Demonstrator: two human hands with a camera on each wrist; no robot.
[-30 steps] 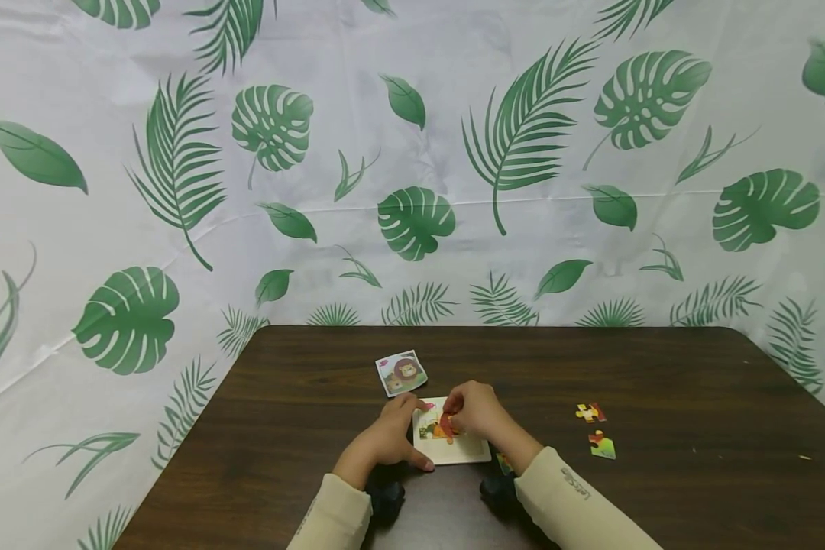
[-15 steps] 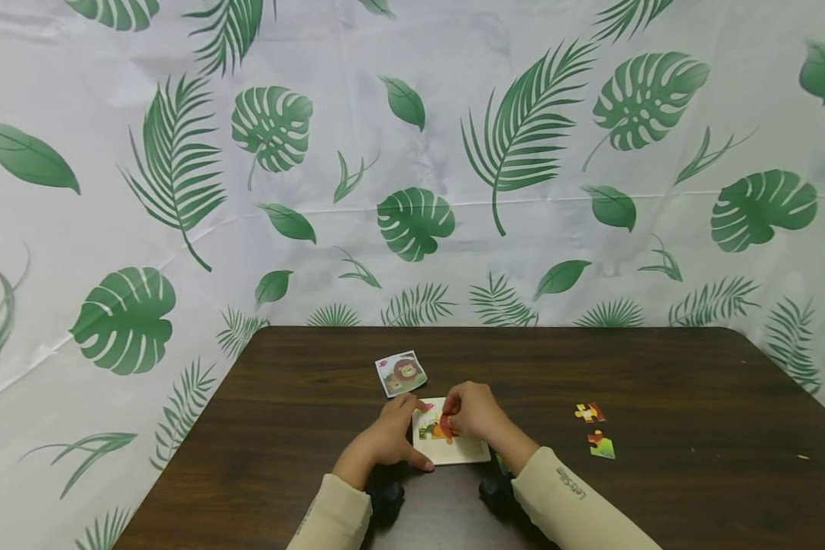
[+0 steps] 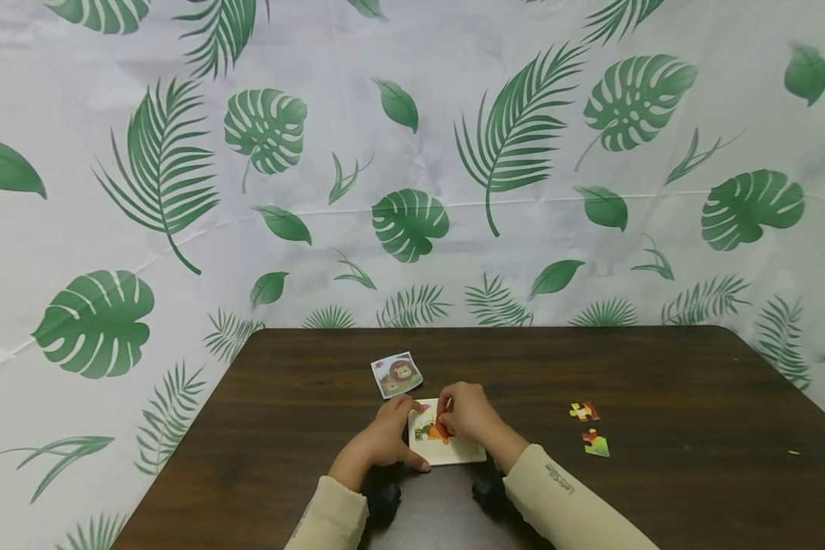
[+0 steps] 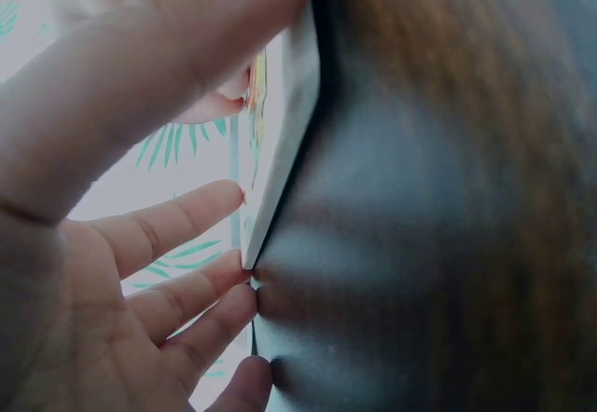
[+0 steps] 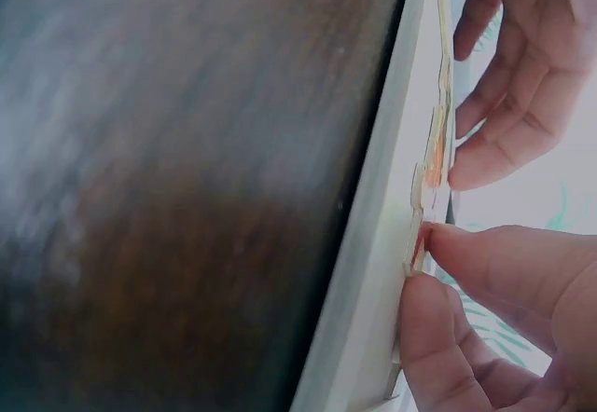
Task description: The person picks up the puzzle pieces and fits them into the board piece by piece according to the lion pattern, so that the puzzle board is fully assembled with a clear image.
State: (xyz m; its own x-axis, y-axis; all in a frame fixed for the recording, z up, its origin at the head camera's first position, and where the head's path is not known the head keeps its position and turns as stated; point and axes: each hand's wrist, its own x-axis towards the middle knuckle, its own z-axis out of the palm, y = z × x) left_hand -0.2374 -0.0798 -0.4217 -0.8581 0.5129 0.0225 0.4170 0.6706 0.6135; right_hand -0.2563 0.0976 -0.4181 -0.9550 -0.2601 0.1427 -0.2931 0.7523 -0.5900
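A pale, square puzzle board (image 3: pixel 466 452) lies on the table with joined pieces on its left part. My left hand (image 3: pixel 378 438) spans the board's left side, thumb at the near edge and index finger by the far left corner. Its fingers look fairly straight and spread in the left wrist view. Over the board's far middle, my right hand (image 3: pixel 473 415) pinches a reddish puzzle piece (image 5: pixel 420 247) between thumb and fingertips. That piece is low against the board, beside the joined ones; whether it is fitted in I cannot tell.
Past the board lies a square lion picture card (image 3: pixel 396 374). To the right are two loose puzzle pieces, a yellow-and-red one (image 3: pixel 583 412) and a green-and-red one (image 3: pixel 596 442). A leaf-patterned cloth (image 3: pixel 412 168) hangs behind the brown table (image 3: pixel 667 489).
The head view has swung slightly right, shifting everything a little left. A green piece glimpsed near the right wrist earlier is out of sight. Both hands keep nearly the same places on the board.
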